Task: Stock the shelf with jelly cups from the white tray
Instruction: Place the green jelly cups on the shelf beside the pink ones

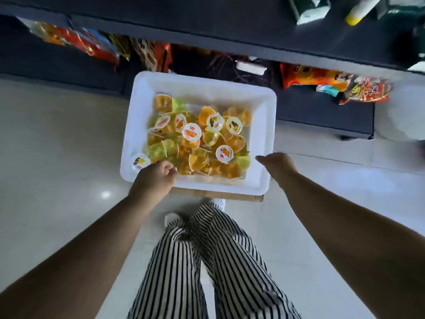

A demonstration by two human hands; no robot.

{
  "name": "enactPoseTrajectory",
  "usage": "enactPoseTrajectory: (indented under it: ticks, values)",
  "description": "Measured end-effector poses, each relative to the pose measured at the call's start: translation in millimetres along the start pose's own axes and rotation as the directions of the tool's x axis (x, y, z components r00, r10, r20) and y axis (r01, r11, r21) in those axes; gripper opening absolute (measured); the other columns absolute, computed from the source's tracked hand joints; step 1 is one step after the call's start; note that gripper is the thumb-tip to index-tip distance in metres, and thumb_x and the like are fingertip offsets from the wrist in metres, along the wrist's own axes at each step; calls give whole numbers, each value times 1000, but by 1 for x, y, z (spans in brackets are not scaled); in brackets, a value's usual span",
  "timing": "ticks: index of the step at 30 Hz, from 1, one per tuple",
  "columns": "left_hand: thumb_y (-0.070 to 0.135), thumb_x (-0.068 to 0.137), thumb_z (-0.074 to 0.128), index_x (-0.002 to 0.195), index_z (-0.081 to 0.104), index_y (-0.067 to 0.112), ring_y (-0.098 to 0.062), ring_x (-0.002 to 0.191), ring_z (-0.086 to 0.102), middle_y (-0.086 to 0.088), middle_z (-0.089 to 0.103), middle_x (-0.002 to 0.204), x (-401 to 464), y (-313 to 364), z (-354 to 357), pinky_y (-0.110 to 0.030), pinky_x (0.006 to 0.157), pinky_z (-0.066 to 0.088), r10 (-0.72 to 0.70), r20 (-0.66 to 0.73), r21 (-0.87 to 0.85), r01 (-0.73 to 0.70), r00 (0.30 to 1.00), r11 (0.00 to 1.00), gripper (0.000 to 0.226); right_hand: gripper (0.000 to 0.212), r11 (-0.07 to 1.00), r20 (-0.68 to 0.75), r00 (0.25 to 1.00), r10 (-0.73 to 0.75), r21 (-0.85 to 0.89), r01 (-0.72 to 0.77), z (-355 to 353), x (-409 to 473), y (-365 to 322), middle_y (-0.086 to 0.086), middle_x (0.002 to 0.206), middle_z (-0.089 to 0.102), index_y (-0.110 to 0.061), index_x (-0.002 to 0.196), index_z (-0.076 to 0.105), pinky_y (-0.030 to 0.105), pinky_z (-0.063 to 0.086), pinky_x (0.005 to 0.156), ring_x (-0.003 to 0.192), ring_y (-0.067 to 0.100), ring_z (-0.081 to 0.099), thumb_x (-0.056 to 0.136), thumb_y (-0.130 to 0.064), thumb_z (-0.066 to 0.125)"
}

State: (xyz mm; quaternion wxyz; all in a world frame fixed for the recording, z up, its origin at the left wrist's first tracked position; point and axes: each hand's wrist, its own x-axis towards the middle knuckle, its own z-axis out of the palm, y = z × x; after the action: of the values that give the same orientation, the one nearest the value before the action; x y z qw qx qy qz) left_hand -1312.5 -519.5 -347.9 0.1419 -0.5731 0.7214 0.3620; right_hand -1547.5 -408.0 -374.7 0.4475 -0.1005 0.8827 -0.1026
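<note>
Left hand (158, 174), fingers curled, grips the near rim of the white tray (262, 139) holding jelly cups (192, 132). Right hand (277, 164) hovers relaxed beside the tray's right edge, holding nothing.

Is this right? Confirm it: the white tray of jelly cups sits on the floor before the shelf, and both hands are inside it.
Not quite. Only the left hand reaches into the white tray among the jelly cups. The right hand hovers outside, at the tray's right edge. The head view shows this; the rest stands.
</note>
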Motion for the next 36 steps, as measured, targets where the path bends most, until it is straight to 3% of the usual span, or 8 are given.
enactPoseTrajectory:
  ticks: [5, 11, 16, 20, 24, 28, 33, 36]
  values:
    - [25, 93, 48, 114, 60, 6, -25, 111, 58, -10, 63, 120, 46, -22, 41, -27, 86, 41, -105, -9, -56, 105, 994, 993, 30, 43, 992, 59, 992, 115, 46, -117, 57, 72, 6, 0, 58, 33, -17, 61, 30, 24, 24, 44, 51, 13, 33, 87, -35, 60]
    - [23, 93, 47, 115, 59, 8, -22, 112, 56, -8, 63, 121, 85, -46, 60, -21, 77, 35, -191, -2, -40, 191, 982, 981, 30, 36, 974, 46, 975, 218, 46, -220, 105, 112, 8, 11, 89, 54, -2, 110, 55, 27, 37, 74, 87, 21, 48, 91, -33, 53]
    - [21, 92, 48, 119, 58, 9, -21, 111, 56, -7, 62, 121, 107, -52, 64, -21, 81, 38, -254, -45, -146, 245, 966, 958, 31, 32, 969, -55, 968, 244, 41, -242, 120, 122, 2, 12, 112, 60, -8, 108, 59, 34, 44, 92, 107, 28, 55, 89, -33, 52]
    - [23, 92, 50, 124, 54, 7, -23, 118, 53, -8, 58, 127, 124, -50, 70, -25, 91, 38, -257, -43, -168, 247, 965, 954, 37, 31, 965, -107, 961, 255, 84, -247, 123, 124, 4, 9, 108, 63, -10, 106, 59, 28, 42, 74, 86, 24, 55, 87, -33, 56]
    - [27, 91, 50, 116, 59, 1, -31, 112, 57, -17, 62, 119, 137, -48, 67, -33, 92, 44, -393, -100, -307, 348, 914, 886, 37, 38, 971, -204, 956, 212, 150, -184, 125, 115, 12, 6, 111, 64, -11, 114, 56, 27, 39, 73, 100, 25, 59, 86, -37, 60]
    - [26, 88, 60, 123, 57, 8, -23, 113, 57, -9, 60, 124, 151, -44, 42, -26, 94, 40, -176, -205, -105, 157, 963, 982, 40, 37, 965, -277, 945, 174, 239, -108, 121, 104, 21, 4, 109, 65, -12, 113, 58, 23, 40, 73, 101, 22, 60, 84, -33, 64]
    - [29, 77, 73, 118, 54, -2, -35, 111, 54, -21, 56, 122, 180, -63, 35, -38, 90, 43, -184, 86, 270, 155, 979, 950, 54, 31, 969, -281, 959, 33, 243, 37, 115, 95, 21, -1, 98, 67, -13, 106, 65, 20, 35, 53, 82, 10, 55, 84, -36, 64]
    - [28, 73, 77, 127, 45, -1, -37, 115, 50, -20, 51, 128, 187, -64, 44, -40, 92, 42, -206, 116, 302, 163, 972, 939, 69, 26, 935, -208, 976, 57, 354, 21, 119, 89, 20, -4, 77, 63, -13, 94, 69, 23, 41, 62, 73, 14, 54, 85, -37, 63]
